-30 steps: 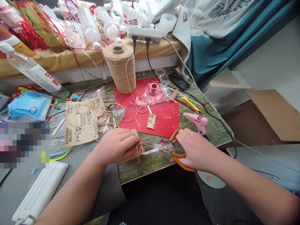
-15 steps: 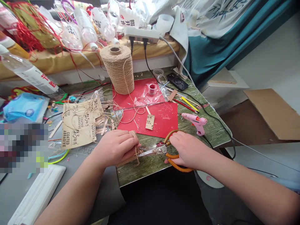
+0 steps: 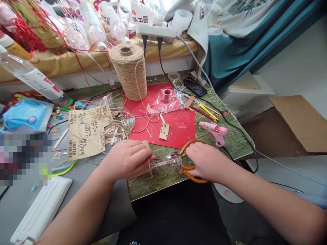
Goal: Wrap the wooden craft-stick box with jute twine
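My left hand (image 3: pixel 127 159) is closed around a small twine-wrapped piece (image 3: pixel 146 144) near the front edge of the green table (image 3: pixel 163 177). My right hand (image 3: pixel 204 160) grips the orange handles of a pair of scissors (image 3: pixel 176 162). The scissor blades point left and reach the twine at my left fingertips. A loose strand runs from the piece back over the red sheet (image 3: pixel 176 126) towards a tall spool of jute twine (image 3: pixel 129 71).
A pink glue gun (image 3: pixel 214 130) lies right of the red sheet, its black cord trailing off the table. Sandpaper sheets (image 3: pixel 85 134), wooden sticks and tangled twine lie at left. Plastic bottles (image 3: pixel 33 76), a power strip (image 3: pixel 155 32) and a phone (image 3: pixel 195 86) sit behind. A white tray (image 3: pixel 41 209) lies front left.
The scissors slid left, so their blade tips now meet the twine at my left hand. My left hand stays closed on the wrapped piece.
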Available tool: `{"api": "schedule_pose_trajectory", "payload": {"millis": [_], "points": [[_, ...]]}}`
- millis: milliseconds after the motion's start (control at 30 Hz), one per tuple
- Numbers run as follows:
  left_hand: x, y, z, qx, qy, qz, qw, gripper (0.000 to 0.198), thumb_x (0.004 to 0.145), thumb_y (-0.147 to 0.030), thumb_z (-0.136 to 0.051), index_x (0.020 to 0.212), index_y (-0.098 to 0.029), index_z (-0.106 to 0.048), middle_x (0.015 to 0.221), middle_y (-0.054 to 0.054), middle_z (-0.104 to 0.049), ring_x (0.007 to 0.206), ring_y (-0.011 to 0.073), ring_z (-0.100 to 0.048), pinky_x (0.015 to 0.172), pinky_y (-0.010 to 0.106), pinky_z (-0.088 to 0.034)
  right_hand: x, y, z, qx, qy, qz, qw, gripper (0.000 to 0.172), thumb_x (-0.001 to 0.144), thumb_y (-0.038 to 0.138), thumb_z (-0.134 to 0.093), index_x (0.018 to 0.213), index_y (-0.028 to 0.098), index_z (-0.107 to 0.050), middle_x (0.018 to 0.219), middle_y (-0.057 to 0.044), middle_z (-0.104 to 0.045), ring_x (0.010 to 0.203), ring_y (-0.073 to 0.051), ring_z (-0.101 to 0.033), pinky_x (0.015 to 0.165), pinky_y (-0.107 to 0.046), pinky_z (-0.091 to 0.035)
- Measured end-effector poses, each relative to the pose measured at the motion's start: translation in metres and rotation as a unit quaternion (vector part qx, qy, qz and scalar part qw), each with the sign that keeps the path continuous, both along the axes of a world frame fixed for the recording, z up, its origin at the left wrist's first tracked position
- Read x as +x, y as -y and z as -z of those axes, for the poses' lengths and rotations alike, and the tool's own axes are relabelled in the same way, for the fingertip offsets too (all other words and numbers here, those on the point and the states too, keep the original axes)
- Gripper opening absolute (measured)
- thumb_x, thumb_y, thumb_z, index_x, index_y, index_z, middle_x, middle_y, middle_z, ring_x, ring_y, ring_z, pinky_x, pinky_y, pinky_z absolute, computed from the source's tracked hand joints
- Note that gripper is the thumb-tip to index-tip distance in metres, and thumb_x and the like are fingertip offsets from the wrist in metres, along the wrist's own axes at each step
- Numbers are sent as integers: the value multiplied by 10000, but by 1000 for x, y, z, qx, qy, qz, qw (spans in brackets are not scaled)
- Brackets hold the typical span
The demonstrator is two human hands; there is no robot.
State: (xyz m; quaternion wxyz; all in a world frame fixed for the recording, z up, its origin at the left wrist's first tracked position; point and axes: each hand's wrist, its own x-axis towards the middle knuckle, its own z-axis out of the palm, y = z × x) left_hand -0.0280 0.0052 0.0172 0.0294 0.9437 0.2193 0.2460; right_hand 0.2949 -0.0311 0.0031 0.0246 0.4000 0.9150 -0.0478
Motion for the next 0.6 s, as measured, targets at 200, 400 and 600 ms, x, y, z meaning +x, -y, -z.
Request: {"api": "schedule_pose_trajectory", "payload": {"millis": [200, 400, 600], "points": [[-1, -1, 1, -9, -1, 4, 1000, 64, 1026, -240, -556, 1002, -208, -606, 790, 5, -699, 676, 157, -618, 602, 297, -446, 5, -2, 0, 38, 10, -32, 999, 441, 907, 587, -718, 902, 152, -645, 842, -90, -641, 780, -275, -609, 706, -369, -435], [0, -1, 1, -10, -4, 4, 1000, 72, 1017, -223, -567, 953, -204, -594, 782, 4, -687, 672, 158, -614, 609, 301, -441, 5, -2, -2, 55, 15, -42, 997, 394, 923, 540, -708, 896, 153, -638, 806, -89, -636, 741, -256, -587, 671, -345, -385], [-1, 0, 2, -8, -7, 2, 1000, 80, 1021, -230, -558, 953, -211, -595, 791, 2, -693, 680, 155, -617, 611, 299, -446, 5, -1, -3, 50, 29, -40, 997, 404, 921, 549, -707, 881, 154, -633, 806, -91, -645, 735, -255, -589, 659, -337, -363]]}}
